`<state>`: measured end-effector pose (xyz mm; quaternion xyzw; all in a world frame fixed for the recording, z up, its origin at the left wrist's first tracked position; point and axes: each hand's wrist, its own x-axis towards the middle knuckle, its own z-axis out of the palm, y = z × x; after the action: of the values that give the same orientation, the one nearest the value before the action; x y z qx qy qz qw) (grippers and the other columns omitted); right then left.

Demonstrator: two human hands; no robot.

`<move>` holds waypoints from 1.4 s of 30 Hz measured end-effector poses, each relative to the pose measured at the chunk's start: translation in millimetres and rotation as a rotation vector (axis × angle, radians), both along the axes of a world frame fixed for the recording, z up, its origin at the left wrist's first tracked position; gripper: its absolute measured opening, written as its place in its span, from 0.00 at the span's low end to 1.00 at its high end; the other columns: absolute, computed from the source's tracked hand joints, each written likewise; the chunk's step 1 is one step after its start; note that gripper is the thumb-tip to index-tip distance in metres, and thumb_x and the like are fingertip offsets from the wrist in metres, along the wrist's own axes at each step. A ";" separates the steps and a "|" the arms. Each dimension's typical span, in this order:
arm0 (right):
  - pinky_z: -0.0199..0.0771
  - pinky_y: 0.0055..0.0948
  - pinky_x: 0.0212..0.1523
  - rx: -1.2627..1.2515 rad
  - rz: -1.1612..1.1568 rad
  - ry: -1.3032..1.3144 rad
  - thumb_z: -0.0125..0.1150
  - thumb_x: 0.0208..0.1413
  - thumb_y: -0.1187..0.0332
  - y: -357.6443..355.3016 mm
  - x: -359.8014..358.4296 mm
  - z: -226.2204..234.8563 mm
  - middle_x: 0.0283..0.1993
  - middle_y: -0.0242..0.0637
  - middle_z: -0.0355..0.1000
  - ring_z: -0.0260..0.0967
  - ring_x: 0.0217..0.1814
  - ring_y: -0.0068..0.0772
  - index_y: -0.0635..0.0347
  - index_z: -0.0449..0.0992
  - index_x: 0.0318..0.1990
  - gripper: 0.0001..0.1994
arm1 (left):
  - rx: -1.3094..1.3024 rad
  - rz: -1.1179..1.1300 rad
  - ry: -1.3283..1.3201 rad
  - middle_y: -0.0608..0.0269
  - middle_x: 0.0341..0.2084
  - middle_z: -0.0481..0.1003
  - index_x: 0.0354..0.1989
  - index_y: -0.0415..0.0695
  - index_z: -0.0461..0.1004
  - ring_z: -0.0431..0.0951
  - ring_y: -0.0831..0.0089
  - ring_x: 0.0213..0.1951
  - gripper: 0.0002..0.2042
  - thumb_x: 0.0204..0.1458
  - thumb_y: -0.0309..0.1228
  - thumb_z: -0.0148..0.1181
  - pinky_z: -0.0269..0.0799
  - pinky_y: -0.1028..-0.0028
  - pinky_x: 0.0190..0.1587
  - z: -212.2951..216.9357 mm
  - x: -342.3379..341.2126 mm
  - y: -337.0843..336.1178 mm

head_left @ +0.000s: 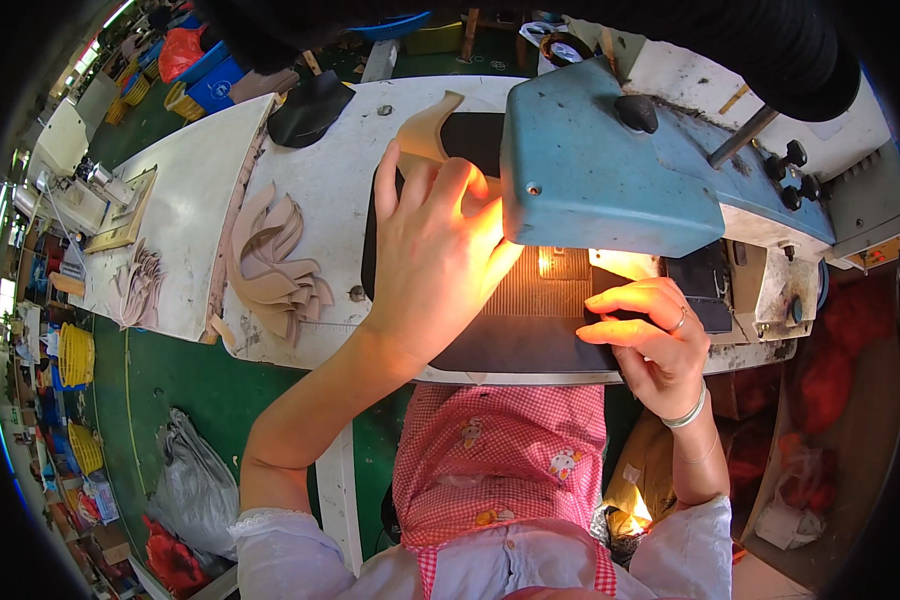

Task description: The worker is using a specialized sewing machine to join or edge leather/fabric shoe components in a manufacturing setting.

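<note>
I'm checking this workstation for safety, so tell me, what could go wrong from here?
The left hand is close to the blue machine head and might get pinched if that moves. The ring on the right hand could catch on something. The fanned beige pieces lie near the white table's front edge and might get knocked off.

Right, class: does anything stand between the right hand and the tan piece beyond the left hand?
Yes: in this view, the left hand overlaps the near part of the tan piece, and the blue machine head overhangs the line from the right hand. Clearance beneath it cannot be judged.
</note>
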<state>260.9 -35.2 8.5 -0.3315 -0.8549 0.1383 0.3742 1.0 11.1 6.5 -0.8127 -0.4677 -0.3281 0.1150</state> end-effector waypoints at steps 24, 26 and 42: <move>0.74 0.41 0.51 0.075 -0.111 -0.020 0.67 0.45 0.79 -0.7 -5.0 -9.0 0.47 0.31 0.80 0.77 0.49 0.44 0.49 0.85 0.40 0.15 | -0.397 -0.266 -0.110 0.55 0.60 0.69 0.51 0.45 0.79 0.69 0.49 0.63 0.27 0.40 0.33 0.80 0.66 0.49 0.66 7.6 -68.2 -69.1; 0.74 0.41 0.51 0.075 -0.109 -0.010 0.67 0.46 0.79 -0.8 -8.3 -5.4 0.46 0.32 0.80 0.77 0.48 0.44 0.50 0.85 0.40 0.14 | -0.268 -0.305 -0.078 0.59 0.55 0.72 0.51 0.45 0.80 0.71 0.51 0.60 0.25 0.41 0.31 0.79 0.68 0.51 0.64 -1.3 -78.3 -72.4; 0.83 0.31 0.37 -0.282 0.294 0.097 0.64 0.54 0.83 -51.3 -68.4 15.3 0.41 0.43 0.82 0.82 0.36 0.39 0.62 0.84 0.44 0.12 | -0.748 -0.306 -1.201 0.59 0.51 0.81 0.60 0.36 0.77 0.80 0.74 0.51 0.20 0.74 0.36 0.44 0.72 0.69 0.59 10.2 -104.6 -95.8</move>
<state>192.5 -86.5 23.9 -0.2452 -0.8472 0.3255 0.3407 -103.6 -84.7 16.7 -0.5333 -0.4122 -0.5484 -0.4949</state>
